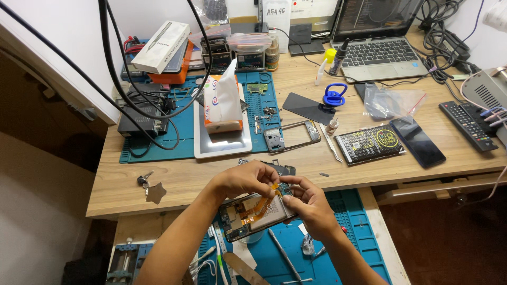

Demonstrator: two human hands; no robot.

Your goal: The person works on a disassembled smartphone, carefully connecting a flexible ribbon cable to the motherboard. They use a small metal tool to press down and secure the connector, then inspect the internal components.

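An opened phone (pixel 248 215) with its back off shows a battery, orange flex cables and a small circuit board. It is held over a blue mat (pixel 296 248) below the desk's front edge. My left hand (pixel 244 179) pinches the top end of an orange flex cable at the phone's upper corner. My right hand (pixel 308 203) grips the phone's right upper edge, thumb and fingers by the small board.
On the wooden desk (pixel 185 177) lie a phone frame (pixel 293 136), a tissue pack (pixel 223 105) on a white tablet, tweezers (pixel 332 148), a dark phone (pixel 417 141), a remote (pixel 467 125), a laptop (pixel 375 50), a blue suction cup (pixel 334 95) and keys (pixel 148 186). Tools lie on the lower mat.
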